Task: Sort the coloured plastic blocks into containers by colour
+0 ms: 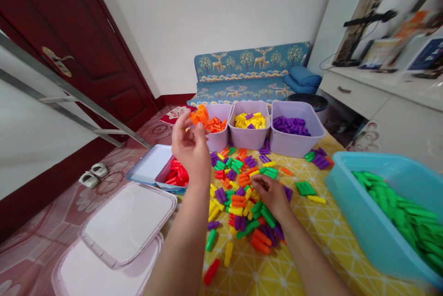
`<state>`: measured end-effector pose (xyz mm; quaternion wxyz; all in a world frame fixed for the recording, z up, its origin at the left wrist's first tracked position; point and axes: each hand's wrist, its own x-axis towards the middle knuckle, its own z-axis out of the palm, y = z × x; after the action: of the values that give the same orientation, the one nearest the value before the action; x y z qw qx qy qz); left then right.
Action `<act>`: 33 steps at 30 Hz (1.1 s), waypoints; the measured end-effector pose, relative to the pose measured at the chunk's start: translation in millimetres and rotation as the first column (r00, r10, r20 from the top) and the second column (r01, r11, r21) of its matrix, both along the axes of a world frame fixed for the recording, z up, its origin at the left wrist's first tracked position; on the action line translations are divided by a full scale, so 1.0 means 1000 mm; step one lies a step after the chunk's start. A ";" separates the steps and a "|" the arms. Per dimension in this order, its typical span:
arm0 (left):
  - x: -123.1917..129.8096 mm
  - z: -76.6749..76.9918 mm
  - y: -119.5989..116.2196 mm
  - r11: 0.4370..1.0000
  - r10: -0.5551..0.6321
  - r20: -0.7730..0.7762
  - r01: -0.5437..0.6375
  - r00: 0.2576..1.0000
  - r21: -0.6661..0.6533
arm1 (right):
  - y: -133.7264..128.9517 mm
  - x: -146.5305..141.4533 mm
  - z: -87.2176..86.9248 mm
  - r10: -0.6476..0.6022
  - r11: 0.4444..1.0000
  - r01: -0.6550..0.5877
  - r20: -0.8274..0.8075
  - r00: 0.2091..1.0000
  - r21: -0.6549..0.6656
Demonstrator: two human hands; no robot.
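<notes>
The left grip [189, 146] pinches light, stiff orange pegs [200, 116] at 11 o'clock; the right grip [273, 196] curls over the mixed pile [235, 203], its hold unclear.

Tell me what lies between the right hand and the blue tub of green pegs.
Head view: green pegs and a yellow peg on the yellow tablecloth.

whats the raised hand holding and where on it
The left hand pinches orange plastic pegs between thumb and fingertips; which end is gripped can't be told.
</notes>
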<state>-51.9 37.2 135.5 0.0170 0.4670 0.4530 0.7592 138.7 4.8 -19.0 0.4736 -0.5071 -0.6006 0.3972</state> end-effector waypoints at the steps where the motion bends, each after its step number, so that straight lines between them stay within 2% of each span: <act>1: -0.008 0.006 0.017 1.000 0.017 -0.036 -0.017 0.999 -0.020 | 0.000 0.000 0.000 0.005 1.000 -0.005 -0.005 1.000 0.005; 3: -0.022 0.006 0.046 0.987 -0.010 -0.167 -0.017 0.986 -0.160 | 0.000 -0.001 0.001 0.000 1.000 0.000 -0.013 1.000 0.006; 5: -0.029 -0.007 0.056 0.930 -0.100 -0.364 -0.043 0.926 -0.366 | 0.000 -0.002 0.001 -0.007 1.000 0.007 -0.020 1.000 0.000; 7: -0.027 -0.030 0.045 0.858 -0.206 -0.480 -0.078 0.853 -0.508 | 0.000 -0.002 0.001 -0.005 1.000 0.005 -0.030 1.000 -0.005; 10: -0.014 -0.074 0.007 0.766 -0.368 -0.507 -0.054 0.779 -0.640 | 0.000 -0.003 0.000 -0.005 1.000 0.004 -0.041 0.999 -0.023; 12: -0.004 -0.099 -0.014 0.706 -0.403 -0.486 -0.074 0.776 -0.704 | 0.000 -0.002 -0.001 -0.008 0.999 0.007 -0.048 0.999 -0.033; 14: 0.005 -0.115 -0.021 0.675 -0.415 -0.487 -0.099 0.768 -0.731 | 0.000 -0.002 0.000 -0.022 0.999 0.020 -0.051 0.998 -0.031; 16: 0.011 -0.120 -0.013 0.673 -0.414 -0.525 -0.137 0.744 -0.726 | -0.001 -0.001 0.002 -0.060 0.998 0.059 -0.044 0.997 -0.022; 18: 0.015 -0.117 0.001 0.672 -0.423 -0.570 -0.177 0.704 -0.719 | -0.001 0.001 0.004 -0.112 0.994 0.112 -0.034 0.993 -0.005; 19: 0.017 -0.114 0.008 0.654 -0.447 -0.578 -0.192 0.683 -0.732 | -0.002 0.002 0.005 -0.134 0.991 0.134 -0.034 0.990 0.006; 21: 0.020 -0.108 0.017 0.577 -0.534 -0.559 -0.210 0.634 -0.789 | -0.002 0.003 0.007 -0.167 0.985 0.168 -0.047 0.985 0.025; 23: 0.023 -0.105 0.016 0.512 -0.607 -0.535 -0.225 0.588 -0.829 | -0.001 0.005 0.008 -0.189 0.981 0.191 -0.069 0.980 0.025; 24: 0.025 -0.104 0.011 0.506 -0.624 -0.534 -0.226 0.571 -0.833 | -0.001 0.006 0.008 -0.198 0.980 0.200 -0.079 0.977 0.016; 26: 0.028 -0.105 -0.001 0.539 -0.619 -0.551 -0.209 0.560 -0.816 | 0.000 0.006 0.007 -0.211 0.977 0.212 -0.095 0.973 -0.001; 29: 0.031 -0.109 -0.022 0.583 -0.610 -0.539 -0.131 0.581 -0.802 | 0.001 0.007 0.007 -0.214 0.977 0.215 -0.114 0.970 -0.009; 31: 0.032 -0.113 -0.031 0.610 -0.605 -0.495 -0.035 0.624 -0.791 | 0.001 0.007 0.006 -0.210 0.978 0.210 -0.117 0.971 -0.010; 33: 0.033 -0.118 -0.037 0.637 -0.604 -0.408 0.108 0.685 -0.763 | 0.001 0.006 0.005 -0.190 0.982 0.189 -0.109 0.976 -0.016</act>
<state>-18.7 0.7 17.7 0.1956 0.7370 0.5678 0.3100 144.4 5.4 -14.1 0.5401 -0.5409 -0.5214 0.3792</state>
